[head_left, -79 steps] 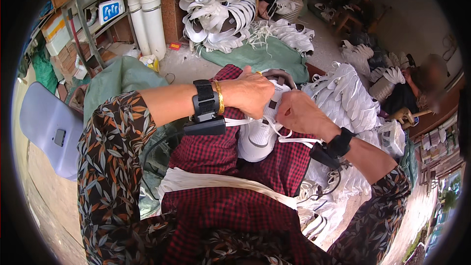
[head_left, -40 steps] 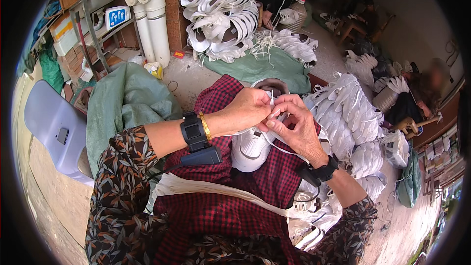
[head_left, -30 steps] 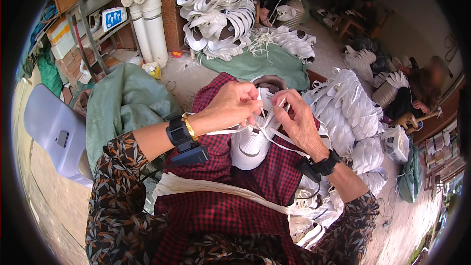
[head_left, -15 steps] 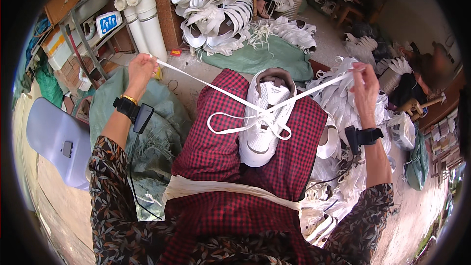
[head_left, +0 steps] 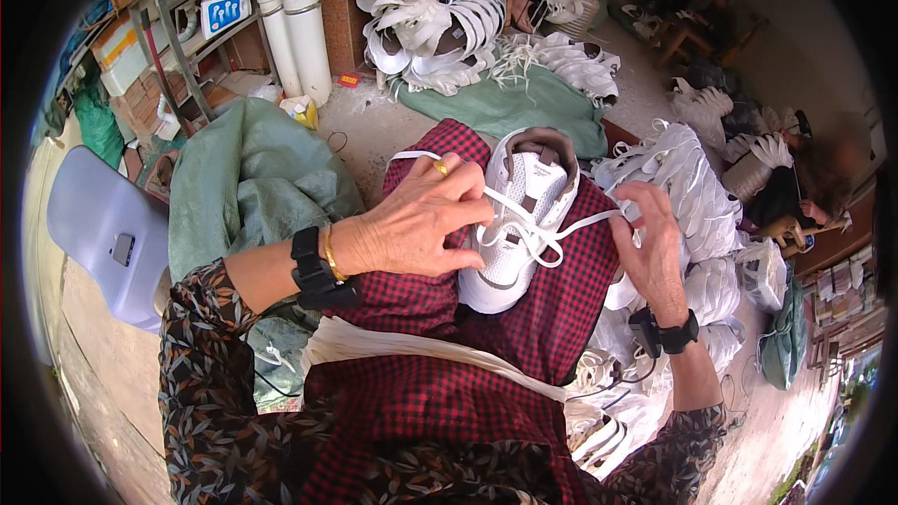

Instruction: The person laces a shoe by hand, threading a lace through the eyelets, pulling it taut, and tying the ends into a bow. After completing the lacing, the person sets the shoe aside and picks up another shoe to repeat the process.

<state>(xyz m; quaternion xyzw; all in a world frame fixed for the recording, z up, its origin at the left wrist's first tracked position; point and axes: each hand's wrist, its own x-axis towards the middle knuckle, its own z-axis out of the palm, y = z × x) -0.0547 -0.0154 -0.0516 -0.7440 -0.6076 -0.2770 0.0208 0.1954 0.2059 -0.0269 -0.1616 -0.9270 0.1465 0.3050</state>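
Note:
A white sneaker (head_left: pixel 498 279) lies on my lap, toe toward me, over a red-and-black checked apron (head_left: pixel 393 411). Its white shoelace (head_left: pixel 528 229) crosses in a loose knot over the front of the shoe. My left hand (head_left: pixel 416 220), fingers curled, reaches over the shoe's left side and the lace there; a stretch of lace shows above its knuckles, and its grip is partly hidden. To the right of the shoe, my right hand (head_left: pixel 647 241) pinches the other side of the lace between thumb and forefinger, holding it fairly straight.
White shoe uppers (head_left: pixel 678 182) are heaped at my right, with nested stacks (head_left: pixel 435 19) ahead on a green sack (head_left: pixel 510 108). Another green sack (head_left: pixel 267 168) and a grey-blue chair (head_left: pixel 103 224) stand left. White pipes (head_left: pixel 299 28) rise behind. Another person (head_left: pixel 823 187) sits far right.
Both hands have come inward from wide apart, where they held the lace ends stretched. My left hand is now at the shoe, and the knot lies closer against it.

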